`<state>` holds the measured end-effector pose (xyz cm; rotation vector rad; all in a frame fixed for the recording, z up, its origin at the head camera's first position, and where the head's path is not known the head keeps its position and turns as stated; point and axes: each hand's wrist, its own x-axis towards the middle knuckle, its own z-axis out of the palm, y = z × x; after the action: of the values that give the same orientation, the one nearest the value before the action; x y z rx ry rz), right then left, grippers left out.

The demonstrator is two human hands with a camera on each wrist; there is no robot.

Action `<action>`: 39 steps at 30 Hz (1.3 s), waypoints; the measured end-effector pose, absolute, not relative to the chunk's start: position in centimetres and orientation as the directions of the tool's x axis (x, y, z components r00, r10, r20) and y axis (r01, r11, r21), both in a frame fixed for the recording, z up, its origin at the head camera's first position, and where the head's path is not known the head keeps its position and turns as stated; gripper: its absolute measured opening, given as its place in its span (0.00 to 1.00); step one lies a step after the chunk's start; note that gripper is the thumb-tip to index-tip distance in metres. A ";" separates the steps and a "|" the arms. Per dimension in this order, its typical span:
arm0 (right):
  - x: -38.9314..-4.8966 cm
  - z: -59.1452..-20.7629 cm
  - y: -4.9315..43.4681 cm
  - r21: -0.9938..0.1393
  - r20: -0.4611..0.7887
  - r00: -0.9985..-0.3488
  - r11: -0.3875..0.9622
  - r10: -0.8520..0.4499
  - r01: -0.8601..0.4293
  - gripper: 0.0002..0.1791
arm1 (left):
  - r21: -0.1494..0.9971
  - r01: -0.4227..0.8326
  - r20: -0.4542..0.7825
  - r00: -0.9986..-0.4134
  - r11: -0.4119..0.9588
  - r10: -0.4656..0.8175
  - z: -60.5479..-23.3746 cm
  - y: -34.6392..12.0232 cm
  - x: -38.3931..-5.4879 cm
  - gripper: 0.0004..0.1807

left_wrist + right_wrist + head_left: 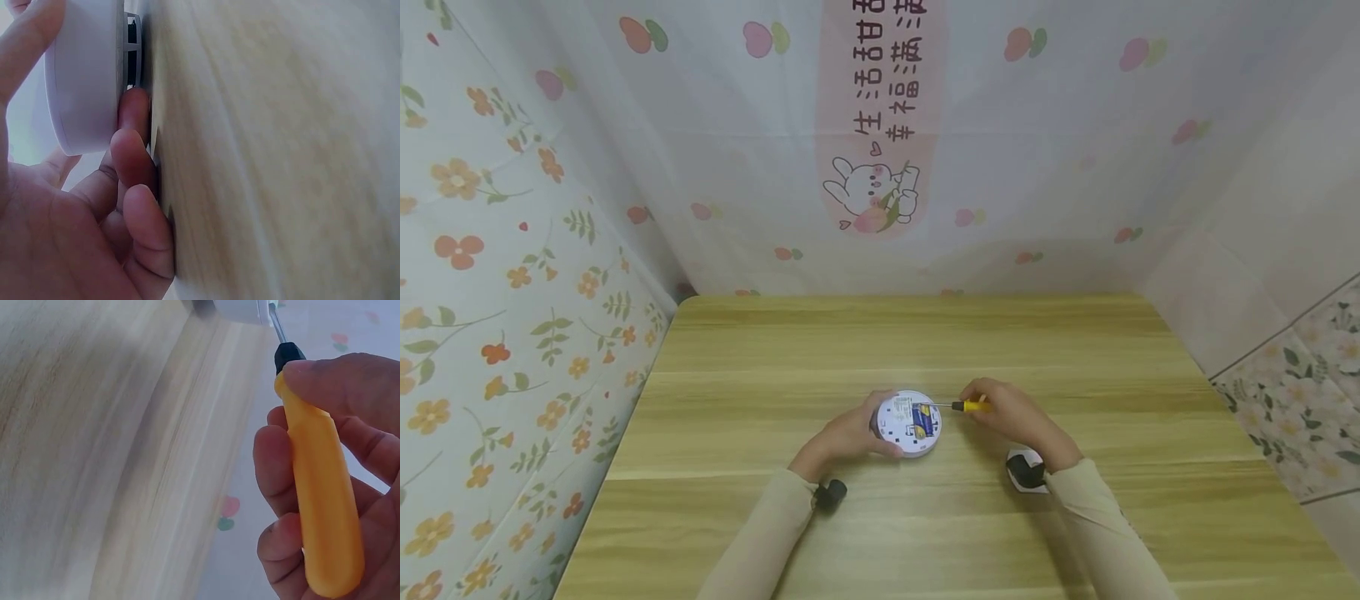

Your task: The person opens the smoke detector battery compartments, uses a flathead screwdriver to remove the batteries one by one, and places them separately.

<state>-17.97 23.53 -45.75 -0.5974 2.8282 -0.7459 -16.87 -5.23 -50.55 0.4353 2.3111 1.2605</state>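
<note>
A round white smoke detector (897,428) lies on the table with its underside up, a blue and yellow battery (923,421) set in it. My left hand (851,431) grips its left side, thumb at the near edge and fingers round the far side. In the left wrist view, the white housing (87,75) has dark vent slots close to the tabletop. My right hand (1009,412) holds a screwdriver (322,481) by its yellow handle. Its thin metal shaft points left, with the tip at the detector beside the battery.
A small white object (1034,487) lies on the wooden table (865,342) below my right wrist, partly covered by the black wrist camera (1024,472). Patterned curtain cloth (737,183) hangs behind the table and along its left side.
</note>
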 end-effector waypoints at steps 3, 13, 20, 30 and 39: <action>-18.0 -45.6 23.7 -0.500 -0.029 -0.906 0.791 -0.423 -0.354 0.09 | 0.846 0.055 -0.249 -0.839 0.531 0.483 -50.5 -5.2 -16.8 0.55; -18.1 -44.4 23.5 -0.395 -0.004 -0.892 0.820 -0.452 -0.414 0.08 | 0.850 0.054 -0.247 -0.838 0.524 0.487 -50.6 -5.3 -16.9 0.55; -18.4 -43.5 23.0 -0.343 -0.017 -0.882 0.832 -0.470 -0.436 0.08 | 0.844 0.035 -0.266 -0.838 0.535 0.476 -50.6 -5.3 -16.8 0.55; -19.3 -42.6 22.6 -0.306 -0.098 -0.871 0.847 -0.482 -0.435 0.08 | 0.848 0.040 -0.265 -0.831 0.529 0.489 -50.6 -5.2 -17.1 0.54; -20.2 -42.4 22.7 -0.336 -0.116 -0.837 0.814 -0.535 -0.473 0.07 | 0.857 0.028 -0.269 -0.828 0.515 0.492 -50.7 -5.2 -17.2 0.54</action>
<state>-20.17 22.71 -42.39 -0.7854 2.7941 -0.4389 -17.17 -5.22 -50.67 0.4244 2.2735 1.2730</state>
